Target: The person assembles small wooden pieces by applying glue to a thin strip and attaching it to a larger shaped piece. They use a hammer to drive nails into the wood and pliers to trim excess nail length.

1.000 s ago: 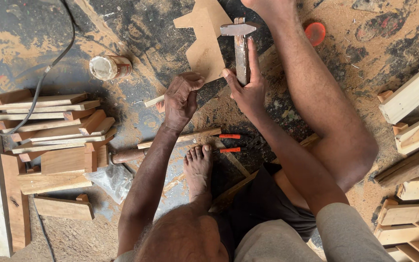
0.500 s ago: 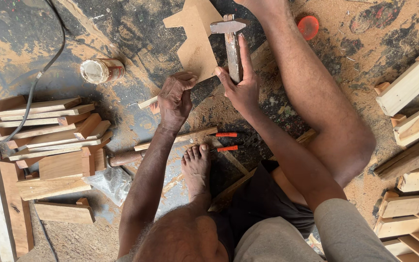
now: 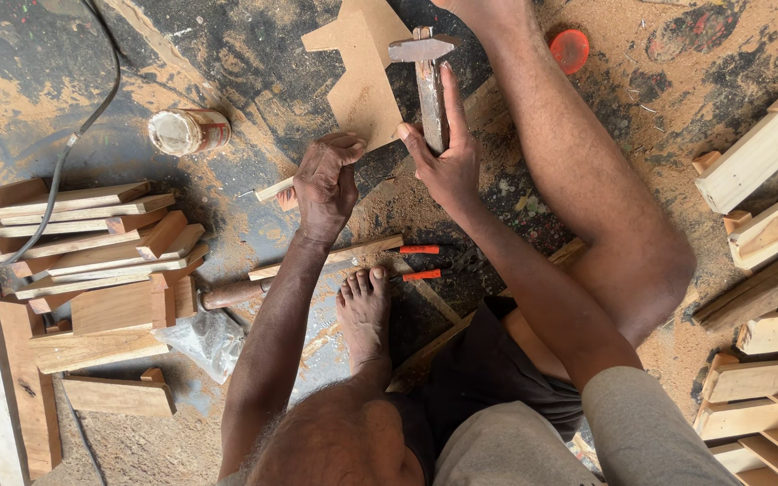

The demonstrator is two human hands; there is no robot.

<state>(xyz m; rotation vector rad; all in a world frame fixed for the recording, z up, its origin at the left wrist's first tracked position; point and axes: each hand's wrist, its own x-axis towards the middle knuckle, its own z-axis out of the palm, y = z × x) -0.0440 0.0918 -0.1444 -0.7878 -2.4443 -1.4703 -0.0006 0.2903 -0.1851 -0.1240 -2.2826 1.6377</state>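
Observation:
I sit on a dusty floor. My right hand (image 3: 445, 160) grips the wooden handle of a hammer (image 3: 427, 76) whose metal head points away from me, over a flat, angular piece of board (image 3: 364, 76). My left hand (image 3: 324, 184) is closed around a small strip of wood (image 3: 272, 189) just left of the board's near corner. My bare foot (image 3: 364, 310) rests below the hands. Orange-handled pliers (image 3: 420, 261) and a long wooden stick (image 3: 335, 256) lie beside the toes.
A stack of cut wooden slats (image 3: 92, 247) lies at the left, with a black cable (image 3: 65, 153) across it and a small tin (image 3: 186, 130) behind. More wooden pieces (image 3: 767, 225) are piled at the right. An orange lid (image 3: 570, 49) sits at the top.
Both hands, the hammer and the board sit slightly higher and further left in the view than a second ago. The grips look the same.

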